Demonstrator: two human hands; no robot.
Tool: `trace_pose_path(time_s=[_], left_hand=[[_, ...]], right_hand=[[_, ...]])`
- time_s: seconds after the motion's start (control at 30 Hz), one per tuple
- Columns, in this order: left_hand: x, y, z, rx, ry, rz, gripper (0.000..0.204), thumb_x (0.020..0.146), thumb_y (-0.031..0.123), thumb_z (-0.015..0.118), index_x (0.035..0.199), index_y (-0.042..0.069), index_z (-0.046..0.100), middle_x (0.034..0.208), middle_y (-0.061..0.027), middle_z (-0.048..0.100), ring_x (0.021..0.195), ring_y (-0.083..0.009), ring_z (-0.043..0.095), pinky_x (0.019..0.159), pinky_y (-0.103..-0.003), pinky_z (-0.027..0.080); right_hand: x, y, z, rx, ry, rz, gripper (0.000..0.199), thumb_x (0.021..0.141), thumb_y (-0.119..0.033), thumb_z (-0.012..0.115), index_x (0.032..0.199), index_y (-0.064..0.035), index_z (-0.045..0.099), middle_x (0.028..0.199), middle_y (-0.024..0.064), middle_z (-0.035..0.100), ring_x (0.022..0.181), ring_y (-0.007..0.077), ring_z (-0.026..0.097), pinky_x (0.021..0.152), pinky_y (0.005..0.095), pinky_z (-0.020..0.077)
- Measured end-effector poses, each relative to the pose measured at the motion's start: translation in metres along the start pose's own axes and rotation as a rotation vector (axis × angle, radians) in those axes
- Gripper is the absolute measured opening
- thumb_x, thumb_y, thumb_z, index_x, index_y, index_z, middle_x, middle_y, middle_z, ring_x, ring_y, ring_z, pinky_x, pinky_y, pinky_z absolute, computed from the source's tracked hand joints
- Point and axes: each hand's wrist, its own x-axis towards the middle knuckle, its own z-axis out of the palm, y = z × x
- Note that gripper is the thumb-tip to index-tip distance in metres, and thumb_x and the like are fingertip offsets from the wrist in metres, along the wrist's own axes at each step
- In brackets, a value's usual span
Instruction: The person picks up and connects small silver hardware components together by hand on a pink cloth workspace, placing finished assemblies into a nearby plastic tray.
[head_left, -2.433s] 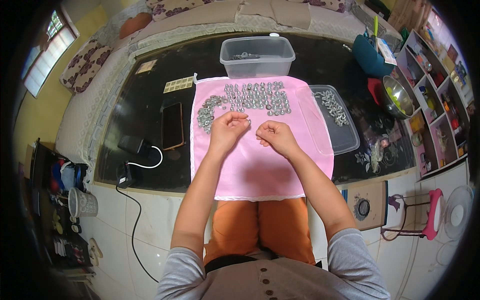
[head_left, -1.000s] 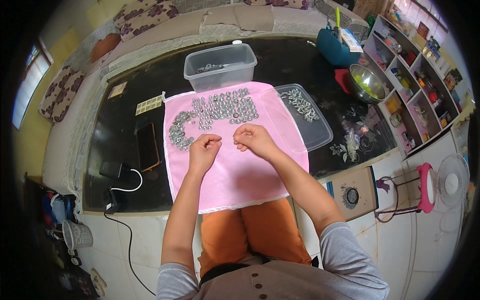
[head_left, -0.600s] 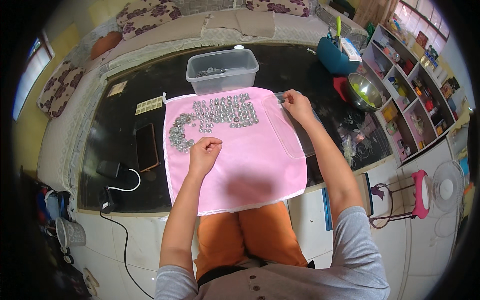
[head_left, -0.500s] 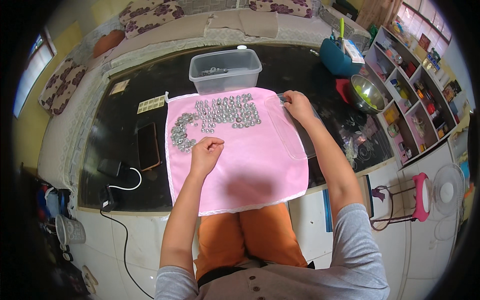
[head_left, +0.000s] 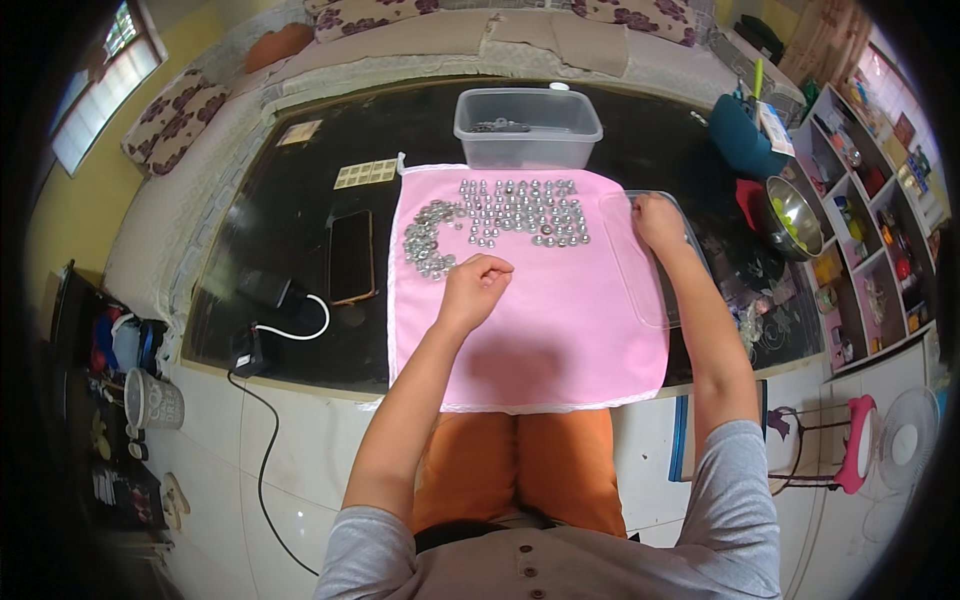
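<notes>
Silver metal pieces stood in rows on pink cloth beyond the left hand, its fingers curled narrow, while the right hand, grip impossible to tell, was over a clear tray, where snagging the cloth could have toppled them

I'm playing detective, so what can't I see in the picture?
All in the head view:
Left hand: whether it holds anything; its curled fingers hide that.
Right hand: whether it pinches anything; the hand itself hides its fingertips.
Tray: much of its right side; right hand and forearm cover it.
Box: what its pieces are; too small.
</notes>
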Motion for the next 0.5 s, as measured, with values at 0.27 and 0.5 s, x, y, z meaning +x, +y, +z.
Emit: trace_pose_path(time_s=[0.27,0.5], left_hand=[[0.000,0.000,-0.001,-0.025,-0.012,-0.015,0.009,0.068,0.001,0.061,0.077,0.001,0.062,0.069,0.0013,0.052,0.054,-0.0025,0.040,0.052,-0.016,0.037],[0.003,-0.002,-0.007,-0.057,-0.011,-0.033,0.009,0.068,0.003,0.062,0.077,0.002,0.062,0.068,0.0014,0.054,0.056,-0.0026,0.043,0.053,-0.017,0.038]], right_hand=[[-0.018,-0.047,-0.025,0.681,0.154,-0.019,0.012,0.071,-0.004,0.052,0.079,0.0000,0.060,0.074,0.0119,0.059,0.064,0.0225,0.057,0.060,0.0295,0.0447],[-0.062,-0.123,-0.016,1.770,-0.380,0.227,0.010,0.074,0.000,0.053,0.083,0.0033,0.055,0.070,0.0062,0.056,0.060,0.0105,0.054,0.057,0.0206,0.0455]])
